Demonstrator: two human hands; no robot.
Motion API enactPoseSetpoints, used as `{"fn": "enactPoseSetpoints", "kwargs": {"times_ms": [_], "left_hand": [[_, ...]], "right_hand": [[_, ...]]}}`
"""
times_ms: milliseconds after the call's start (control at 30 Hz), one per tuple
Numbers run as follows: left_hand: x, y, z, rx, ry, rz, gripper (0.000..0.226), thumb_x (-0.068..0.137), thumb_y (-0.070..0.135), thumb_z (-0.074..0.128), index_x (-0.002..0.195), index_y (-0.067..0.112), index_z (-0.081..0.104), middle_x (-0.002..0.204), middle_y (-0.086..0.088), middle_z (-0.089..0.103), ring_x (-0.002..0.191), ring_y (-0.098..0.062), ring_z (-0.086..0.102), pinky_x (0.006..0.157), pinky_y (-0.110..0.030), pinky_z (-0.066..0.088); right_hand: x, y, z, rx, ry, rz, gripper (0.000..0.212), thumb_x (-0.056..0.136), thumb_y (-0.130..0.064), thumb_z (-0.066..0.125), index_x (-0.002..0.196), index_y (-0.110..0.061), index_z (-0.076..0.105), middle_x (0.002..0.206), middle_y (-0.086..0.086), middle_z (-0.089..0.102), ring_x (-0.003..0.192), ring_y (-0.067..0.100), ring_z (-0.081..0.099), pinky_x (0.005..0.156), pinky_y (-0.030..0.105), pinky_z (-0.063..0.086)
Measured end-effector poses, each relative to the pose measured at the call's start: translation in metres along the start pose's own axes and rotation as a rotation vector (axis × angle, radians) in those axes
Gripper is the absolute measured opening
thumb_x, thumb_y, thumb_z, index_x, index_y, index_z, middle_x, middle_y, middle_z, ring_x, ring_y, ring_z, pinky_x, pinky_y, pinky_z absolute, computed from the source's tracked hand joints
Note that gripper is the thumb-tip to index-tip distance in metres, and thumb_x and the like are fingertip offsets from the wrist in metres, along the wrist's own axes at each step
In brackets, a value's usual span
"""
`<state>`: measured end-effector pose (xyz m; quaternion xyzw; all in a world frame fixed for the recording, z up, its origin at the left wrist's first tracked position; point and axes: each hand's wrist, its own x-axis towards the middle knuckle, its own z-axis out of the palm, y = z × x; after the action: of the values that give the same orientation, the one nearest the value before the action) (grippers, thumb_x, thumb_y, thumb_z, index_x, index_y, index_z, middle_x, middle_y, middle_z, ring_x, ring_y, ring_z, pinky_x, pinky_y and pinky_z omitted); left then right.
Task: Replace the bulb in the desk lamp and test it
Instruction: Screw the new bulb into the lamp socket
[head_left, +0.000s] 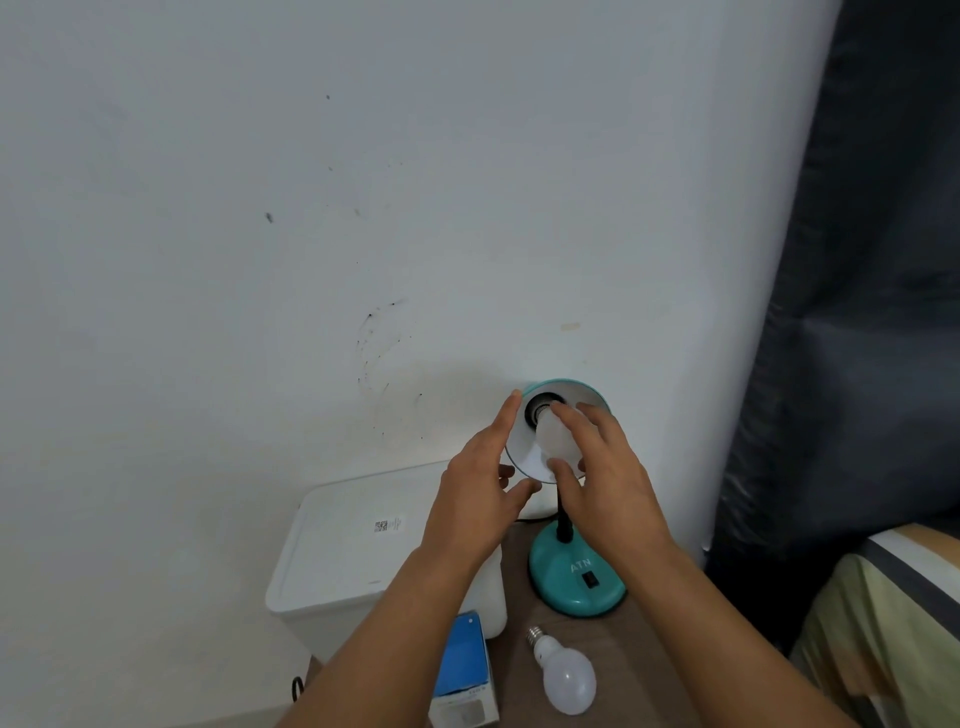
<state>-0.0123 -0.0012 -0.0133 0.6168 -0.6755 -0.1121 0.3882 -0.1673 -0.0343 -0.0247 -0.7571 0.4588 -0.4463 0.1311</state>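
Note:
A teal desk lamp stands on the brown table, its round base (574, 582) bearing a black switch and its shade (519, 449) tilted toward me, white inside. A white bulb (556, 434) sits with its base in the shade's black socket. My right hand (608, 483) is wrapped around that bulb, fingers above and thumb below. My left hand (478, 493) rests against the shade's left rim with its fingers spread. Another white bulb (566, 673) lies loose on the table in front of the lamp, screw cap pointing away from me.
A blue and white bulb box (465, 670) lies left of the loose bulb. A white lidded bin (343, 561) stands at the table's left. A dark curtain (857, 312) hangs at right above striped bedding (893, 613). The white wall is close behind.

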Motion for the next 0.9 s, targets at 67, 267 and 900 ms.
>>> {"fn": "enactPoseSetpoints", "kwargs": {"times_ms": [67,267,900], "left_hand": [[0.0,0.0,0.0,0.001,0.003,-0.003,0.099,0.083,0.024,0.077,0.146,0.061,0.009,0.12,0.017,0.054,0.091,-0.002,0.062,0.077,-0.002,0.043],[0.0,0.0,0.001,-0.014,0.008,-0.001,0.098,0.083,0.024,0.077,0.148,0.058,0.011,0.121,0.016,0.054,0.094,-0.004,0.062,0.078,-0.001,0.042],[0.0,-0.001,0.002,-0.013,0.005,0.001,0.096,0.085,0.028,0.076,0.149,0.056,0.011,0.124,0.015,0.054,0.094,-0.005,0.062,0.077,0.0,0.042]], "right_hand": [[0.002,0.0,0.0,-0.019,0.004,-0.005,0.058,0.089,-0.02,0.063,0.141,-0.03,0.04,0.145,0.001,0.039,0.114,0.023,0.054,0.091,0.04,0.052],[0.002,-0.003,-0.002,-0.064,0.005,-0.03,0.064,0.085,-0.009,0.064,0.142,-0.022,0.039,0.149,0.003,0.033,0.122,0.025,0.051,0.093,0.039,0.052],[0.011,-0.009,-0.008,-0.13,-0.005,0.017,0.061,0.079,-0.032,0.075,0.133,-0.028,0.046,0.133,-0.001,0.049,0.111,0.024,0.053,0.087,0.034,0.048]]}}
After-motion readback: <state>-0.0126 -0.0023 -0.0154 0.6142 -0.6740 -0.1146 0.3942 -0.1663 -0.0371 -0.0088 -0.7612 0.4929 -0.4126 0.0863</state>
